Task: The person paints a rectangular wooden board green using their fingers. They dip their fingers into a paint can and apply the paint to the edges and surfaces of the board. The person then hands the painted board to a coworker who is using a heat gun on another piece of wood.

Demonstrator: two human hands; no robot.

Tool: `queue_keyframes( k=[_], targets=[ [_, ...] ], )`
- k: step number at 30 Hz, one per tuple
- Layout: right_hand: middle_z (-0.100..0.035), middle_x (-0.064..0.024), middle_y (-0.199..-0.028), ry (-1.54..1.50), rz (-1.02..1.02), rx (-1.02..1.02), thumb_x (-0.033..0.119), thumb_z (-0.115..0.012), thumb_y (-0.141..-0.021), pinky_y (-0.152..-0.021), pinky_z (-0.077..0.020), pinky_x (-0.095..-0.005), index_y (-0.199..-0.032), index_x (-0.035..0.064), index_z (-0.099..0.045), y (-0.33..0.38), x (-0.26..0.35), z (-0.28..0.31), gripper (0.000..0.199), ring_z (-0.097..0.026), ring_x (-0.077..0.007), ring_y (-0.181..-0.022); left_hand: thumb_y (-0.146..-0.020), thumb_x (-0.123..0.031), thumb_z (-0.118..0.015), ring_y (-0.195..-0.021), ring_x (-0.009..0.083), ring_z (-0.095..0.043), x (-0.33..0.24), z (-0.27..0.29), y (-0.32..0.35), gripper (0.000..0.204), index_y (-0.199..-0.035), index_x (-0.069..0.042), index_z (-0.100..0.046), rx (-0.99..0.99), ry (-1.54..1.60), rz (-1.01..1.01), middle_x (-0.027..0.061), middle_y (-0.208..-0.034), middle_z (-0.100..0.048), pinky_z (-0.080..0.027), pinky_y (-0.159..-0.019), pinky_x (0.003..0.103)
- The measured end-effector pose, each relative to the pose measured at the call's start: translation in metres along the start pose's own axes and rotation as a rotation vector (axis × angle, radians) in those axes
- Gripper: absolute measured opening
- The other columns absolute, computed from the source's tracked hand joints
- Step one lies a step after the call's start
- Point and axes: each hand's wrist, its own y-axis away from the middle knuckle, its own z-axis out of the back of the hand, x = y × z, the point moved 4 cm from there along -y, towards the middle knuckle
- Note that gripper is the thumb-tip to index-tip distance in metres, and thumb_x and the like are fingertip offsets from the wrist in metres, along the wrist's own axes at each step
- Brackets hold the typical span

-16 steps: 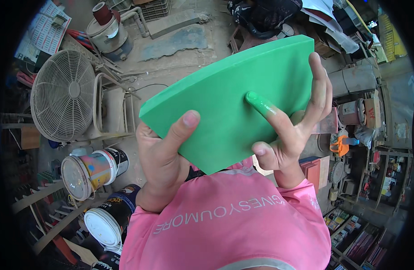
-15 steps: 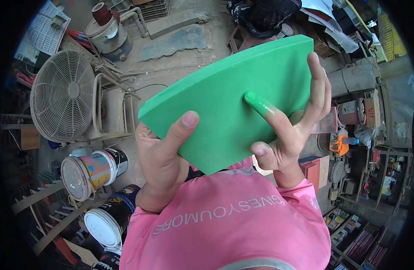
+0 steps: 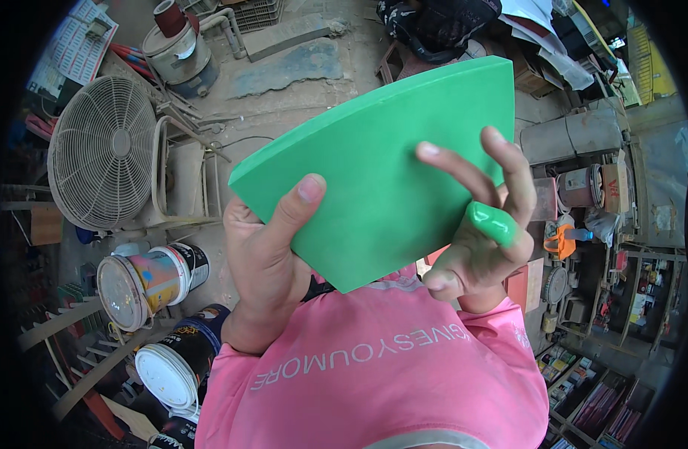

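Where fan (image 3: 101, 153) stands, paint cans (image 3: 145, 278) below.

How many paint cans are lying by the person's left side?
3: one can beside the left hand, one white-lidded can below it, one at the bottom edge. More may be hidden.

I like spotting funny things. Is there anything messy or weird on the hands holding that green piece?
Yes. The right hand has one finger thickly coated in glossy green paint, matching the green wedge-shaped piece; its other fingers look bare. The left hand grips the piece's edge and looks clean.
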Motion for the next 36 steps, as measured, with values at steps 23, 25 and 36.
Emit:
queue_keyframes(
  k=[23, 25, 36],
  targets=[
    [-0.053, -0.0308, -0.12, -0.174, -0.019, 0.033, 0.052, -0.053, -0.089, -0.106, -0.0157, -0.0486, -0.125, 0.0132, -0.035, 0.009, -0.009, -0.028, 0.056, -0.05, -0.0379, -0.12, -0.088, -0.008, -0.066, -0.077, 0.011, -0.063, 0.008, 0.025, 0.007, 0.016, -0.103, -0.002, -0.065, -0.135, 0.017, 0.042, 0.0057, -0.091, -0.067, -0.049, -0.068, 0.023],
    [-0.06, -0.0286, -0.116, -0.219, -0.019, 0.009, 0.049, -0.056, -0.087, -0.106, -0.0085, -0.0479, -0.122, 0.012, -0.039, 0.012, -0.012, -0.031, 0.054, -0.046, -0.0361, -0.125, -0.088, -0.008, -0.066, -0.078, 0.0111, -0.064, 0.008, 0.025, 0.007, 0.016, -0.103, -0.001, -0.065, -0.141, 0.007, 0.053, 0.0061, -0.091, -0.067, -0.049, -0.069, 0.023],
    [-0.064, -0.0287, -0.109, -0.172, -0.01, -0.058, 0.044, -0.052, -0.09, -0.109, -0.008, -0.0468, -0.121, 0.0113, -0.031, 0.007, -0.022, -0.022, 0.05, -0.044, -0.0394, -0.128, -0.087, -0.008, -0.068, -0.079, 0.0117, -0.064, 0.012, 0.022, 0.001, 0.019, -0.103, 0.0, -0.065, -0.145, 0.011, 0.012, 0.0071, -0.092, -0.067, -0.05, -0.071, 0.024]
  ],
)
